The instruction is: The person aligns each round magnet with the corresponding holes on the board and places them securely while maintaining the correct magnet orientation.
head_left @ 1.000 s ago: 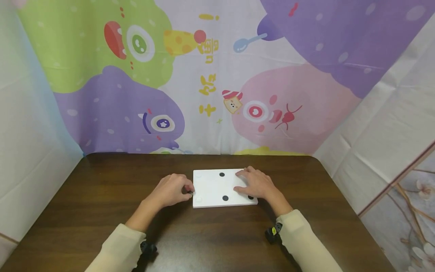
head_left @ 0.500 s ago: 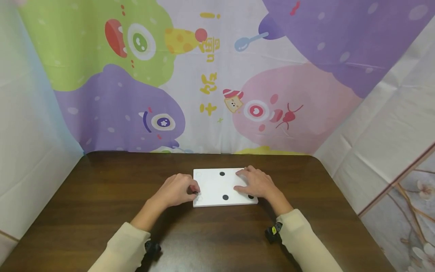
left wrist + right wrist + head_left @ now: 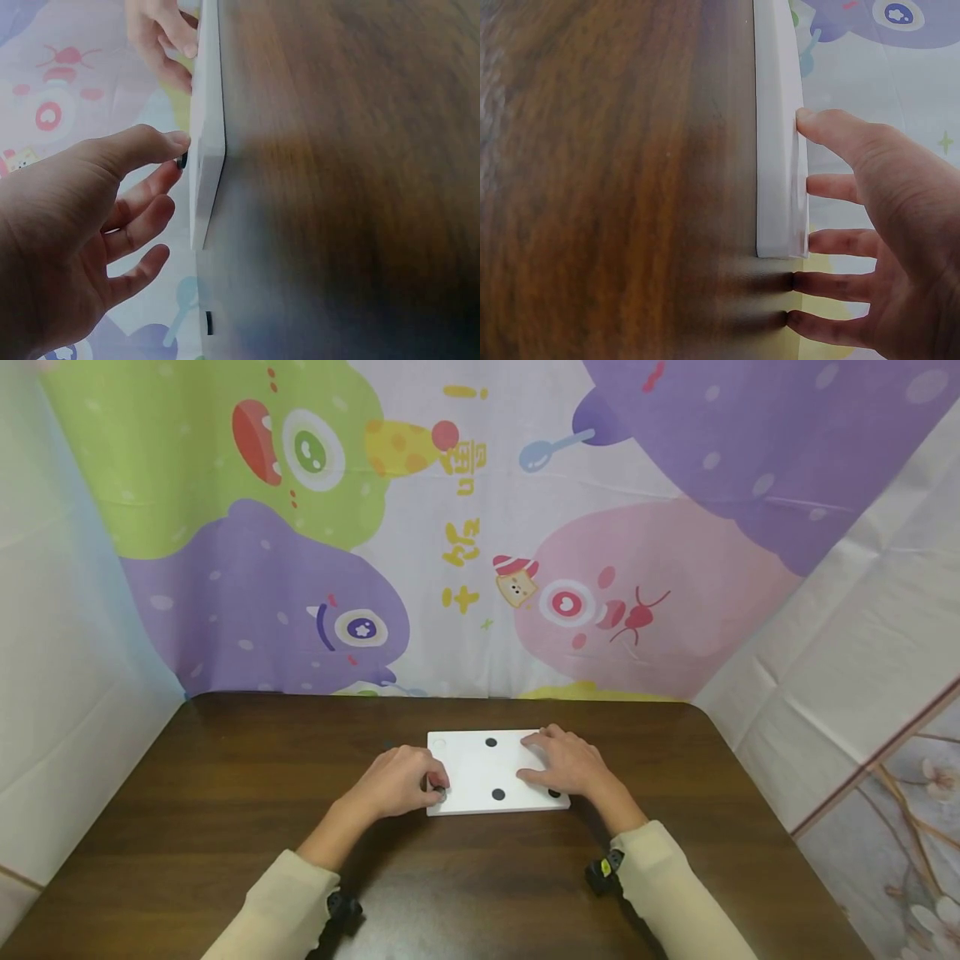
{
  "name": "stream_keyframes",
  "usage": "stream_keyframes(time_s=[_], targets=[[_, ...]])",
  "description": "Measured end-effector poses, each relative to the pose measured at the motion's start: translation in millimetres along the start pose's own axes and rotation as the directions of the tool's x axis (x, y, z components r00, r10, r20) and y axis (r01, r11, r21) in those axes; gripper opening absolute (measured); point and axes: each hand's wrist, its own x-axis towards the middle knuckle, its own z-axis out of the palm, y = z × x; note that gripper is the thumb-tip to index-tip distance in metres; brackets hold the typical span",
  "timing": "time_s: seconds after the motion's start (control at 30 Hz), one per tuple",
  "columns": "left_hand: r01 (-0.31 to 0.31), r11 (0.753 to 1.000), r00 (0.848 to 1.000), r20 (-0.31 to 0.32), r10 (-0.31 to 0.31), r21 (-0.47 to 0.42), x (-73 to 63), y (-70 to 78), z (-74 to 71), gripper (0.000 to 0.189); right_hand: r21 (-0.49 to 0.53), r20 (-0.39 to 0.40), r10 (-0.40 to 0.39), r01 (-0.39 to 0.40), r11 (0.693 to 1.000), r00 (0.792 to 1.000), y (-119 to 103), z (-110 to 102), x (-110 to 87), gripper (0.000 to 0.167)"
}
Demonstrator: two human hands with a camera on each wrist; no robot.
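Observation:
A flat white rectangular board (image 3: 468, 768) lies on the table with round black discs set in it, one of them a black disc (image 3: 498, 794) near its front middle. At the back left corner a shallow round recess (image 3: 439, 744) shows bare. My left hand (image 3: 401, 781) pinches a small black disc (image 3: 182, 160) between thumb and fingertips, close over the board's front left corner. Across the board's right end, my right hand (image 3: 567, 762) rests with spread fingers, its thumb (image 3: 806, 120) on the top face. That hand partly covers a disc at the front right.
Another small black disc (image 3: 209, 322) lies on the brown wooden table (image 3: 480, 877) beyond the board's left end. A cartoon-printed cloth (image 3: 450, 652) hangs behind the table's far edge, and pale cloth walls (image 3: 810, 693) close off both sides.
My left hand has moved right with the pinched disc, from beside the board's left edge to over its front left corner. My right hand has stayed in place on the board.

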Motion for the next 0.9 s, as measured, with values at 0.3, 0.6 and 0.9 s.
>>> stream_keyframes(time_s=[0.3,0.6,0.9], targets=[[0.002,1.000,1.000,0.023,-0.002,-0.005,-2.1,-0.1,3.4,0.010,-0.007,-0.001,-0.003,0.003,1.000,1.000,0.4,0.2,0.7,0.068],[0.001,1.000,1.000,0.025,-0.001,0.001,-2.5,0.1,5.0,0.011,-0.002,0.003,0.003,-0.003,1.000,1.000,0.9,0.2,1.0,0.069],[0.017,1.000,0.999,0.034,-0.017,0.007,-2.9,1.8,3.8,0.010,-0.002,-0.001,-0.002,0.002,1.000,1.000,0.2,-0.3,0.5,0.068]])
